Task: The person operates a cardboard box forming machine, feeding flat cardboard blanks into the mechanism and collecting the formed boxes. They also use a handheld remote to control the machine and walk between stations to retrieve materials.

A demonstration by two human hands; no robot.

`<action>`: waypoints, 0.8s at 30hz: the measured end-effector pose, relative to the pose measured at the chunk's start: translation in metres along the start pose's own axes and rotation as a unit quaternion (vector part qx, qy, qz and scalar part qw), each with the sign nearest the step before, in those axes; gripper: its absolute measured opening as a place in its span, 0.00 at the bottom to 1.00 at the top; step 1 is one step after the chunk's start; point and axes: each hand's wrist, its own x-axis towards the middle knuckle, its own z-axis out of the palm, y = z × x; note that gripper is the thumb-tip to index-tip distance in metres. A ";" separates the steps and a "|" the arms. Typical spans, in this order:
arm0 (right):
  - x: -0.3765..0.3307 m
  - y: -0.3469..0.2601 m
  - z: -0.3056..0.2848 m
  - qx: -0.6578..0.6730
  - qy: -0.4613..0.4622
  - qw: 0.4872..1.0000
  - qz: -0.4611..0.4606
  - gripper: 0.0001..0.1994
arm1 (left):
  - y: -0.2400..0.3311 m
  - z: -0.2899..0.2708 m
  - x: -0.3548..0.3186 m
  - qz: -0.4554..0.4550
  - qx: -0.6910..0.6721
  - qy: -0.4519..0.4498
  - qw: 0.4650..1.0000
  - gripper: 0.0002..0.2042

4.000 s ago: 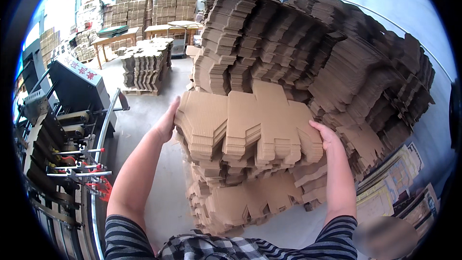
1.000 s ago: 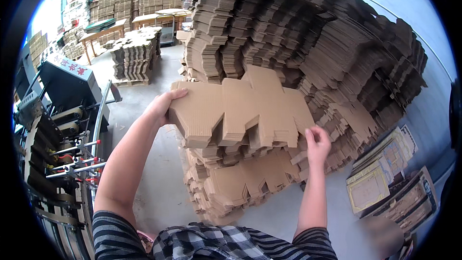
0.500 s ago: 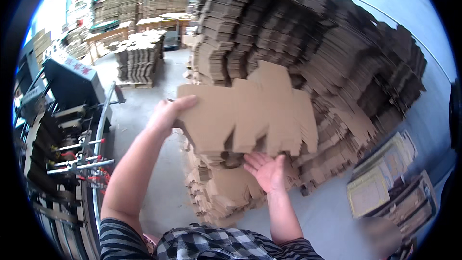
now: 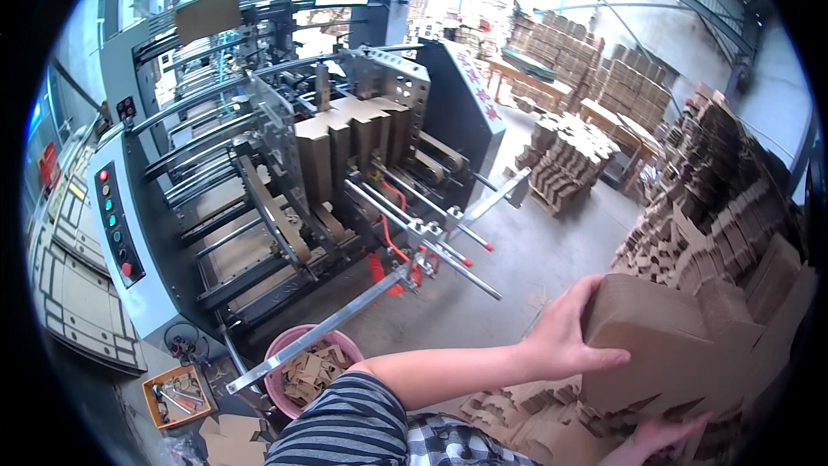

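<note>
My left hand (image 4: 569, 332) grips the left end of a thick stack of flat brown cardboard box blanks (image 4: 660, 328), its thumb across the face and its fingers over the top edge. Just below the stack's lower edge is my right hand (image 4: 660, 438), slightly blurred, with fingers stretched out to the right. Whether it touches the stack's underside I cannot tell. More cardboard blanks (image 4: 509, 414) lie piled beneath the hands. Another upright bundle of blanks (image 4: 349, 134) stands in the feed section of a machine to the left.
The large machine (image 4: 285, 198) fills the left side, with metal rods (image 4: 466, 272) jutting toward me. A pink basket (image 4: 349, 343) of cardboard scraps and an orange tray (image 4: 207, 406) of tools sit on the floor. Tall cardboard stacks (image 4: 690, 190) rise at right; a palletised stack (image 4: 565, 160) stands farther back.
My view has swung left, bringing the machine into the middle. The stack in my left hand now appears at the lower right. My right hand stays low beside the stack's lower edge.
</note>
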 end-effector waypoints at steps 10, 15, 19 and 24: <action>-0.078 0.206 0.121 -0.126 -0.272 0.952 0.056 0.36 | 0.059 -0.214 -0.043 0.051 -0.025 0.214 0.975 0.40; -0.151 0.298 0.189 0.114 -0.214 0.861 0.447 0.31 | 0.054 -0.290 -0.057 0.007 0.033 0.347 0.937 0.39; -0.176 0.381 0.219 0.139 -0.368 0.755 0.524 0.30 | 0.047 -0.346 -0.039 0.005 0.122 0.402 0.907 0.39; -0.202 0.481 0.291 0.144 -0.363 0.739 0.549 0.30 | 0.045 -0.421 0.021 -0.027 0.176 0.454 0.873 0.37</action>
